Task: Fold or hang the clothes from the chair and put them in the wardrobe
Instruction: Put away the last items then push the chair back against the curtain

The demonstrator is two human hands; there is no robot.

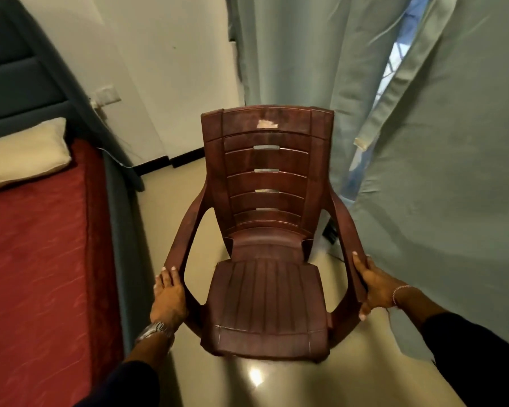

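We hold the bare brown chair [266, 230] between our grips, left hand [168, 298] and right hand [373, 289] each curled round an armrest (no clothes remain on it), so setting it down likely comes next.

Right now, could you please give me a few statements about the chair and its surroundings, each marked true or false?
1. Both hands, left hand and right hand, grip the armrests of the brown plastic slatted chair. True.
2. Clothes lie piled on the chair's seat. False: the seat is bare.
3. The bed with the red cover stands left of the chair. True.
4. The cream pillow lies on the floor. False: it lies on the bed.
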